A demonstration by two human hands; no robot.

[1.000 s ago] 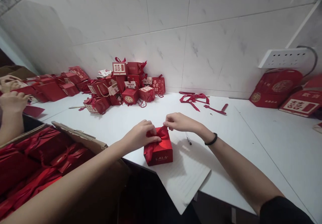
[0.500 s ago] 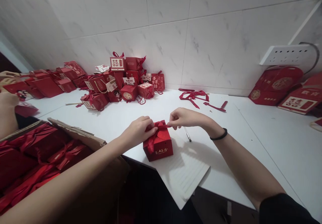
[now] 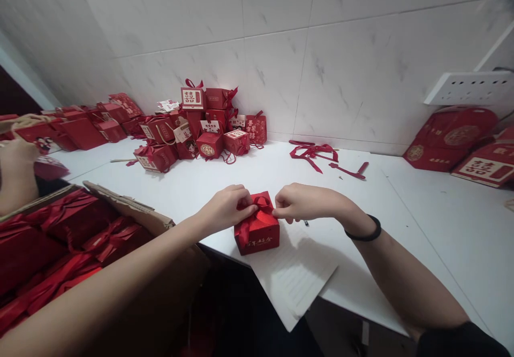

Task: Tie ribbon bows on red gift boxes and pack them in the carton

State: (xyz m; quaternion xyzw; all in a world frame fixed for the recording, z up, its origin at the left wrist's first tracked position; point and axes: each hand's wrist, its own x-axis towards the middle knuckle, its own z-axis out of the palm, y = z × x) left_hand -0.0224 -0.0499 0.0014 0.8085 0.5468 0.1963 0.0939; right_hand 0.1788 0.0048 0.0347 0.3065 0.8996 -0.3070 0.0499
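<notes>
A small red gift box (image 3: 259,233) with gold lettering stands near the front edge of the white table (image 3: 421,212), partly on a lined sheet of paper (image 3: 297,276). A red ribbon (image 3: 257,207) lies across the box top. My left hand (image 3: 225,207) pinches the ribbon at the box's left top edge. At the right top edge, the fingers of my right hand (image 3: 301,203) are closed on the ribbon; a black band circles that wrist. A pen (image 3: 305,222) shows just under my right hand.
An open cardboard box (image 3: 132,212) full of red ribboned boxes stands at the left. A pile of red gift boxes (image 3: 201,129) sits against the tiled wall. Loose red ribbons (image 3: 315,153) lie behind. Large red boxes (image 3: 453,137) and a power strip (image 3: 468,86) are at right. Another person's hand (image 3: 18,159) works at far left.
Both hands have come closer together over the box top, my right hand lowering onto the ribbon. The view shifted slightly. The other person's hand at far left moved.
</notes>
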